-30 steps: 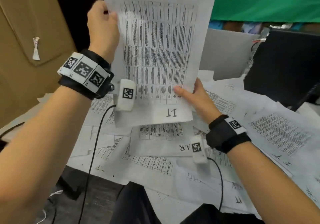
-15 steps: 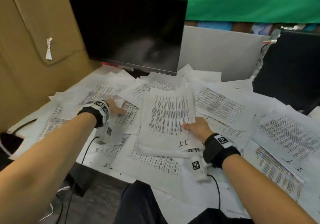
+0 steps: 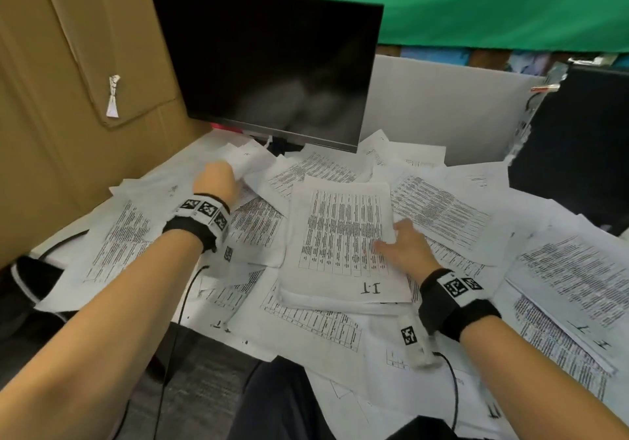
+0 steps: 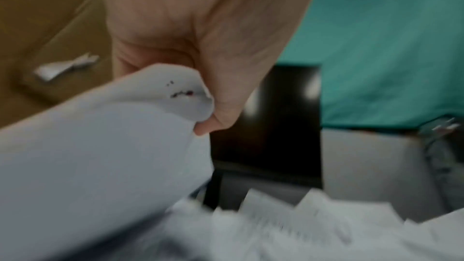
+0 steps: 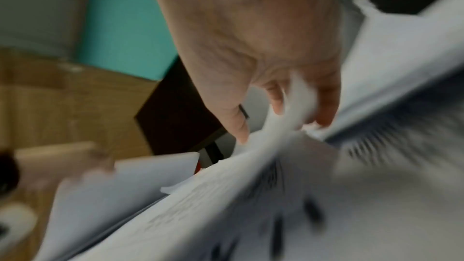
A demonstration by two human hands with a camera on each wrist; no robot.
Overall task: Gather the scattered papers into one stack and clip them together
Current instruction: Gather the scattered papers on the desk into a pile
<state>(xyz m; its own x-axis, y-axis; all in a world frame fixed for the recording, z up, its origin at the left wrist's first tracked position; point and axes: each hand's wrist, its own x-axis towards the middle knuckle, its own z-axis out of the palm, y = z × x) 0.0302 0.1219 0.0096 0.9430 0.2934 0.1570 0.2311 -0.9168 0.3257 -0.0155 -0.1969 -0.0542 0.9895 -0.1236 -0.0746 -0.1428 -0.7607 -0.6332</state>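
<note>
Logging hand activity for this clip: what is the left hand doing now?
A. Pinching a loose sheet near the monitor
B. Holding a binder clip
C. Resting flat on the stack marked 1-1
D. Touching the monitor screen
A: the left hand pinches a curled white sheet below the monitor, away from the stack.

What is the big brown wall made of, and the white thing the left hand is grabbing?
The brown wall looks like matte cardboard: it has fold creases and a flap. The sheet pinched by the left hand looks like thin white printer paper, since it bends and crumples softly.
</note>
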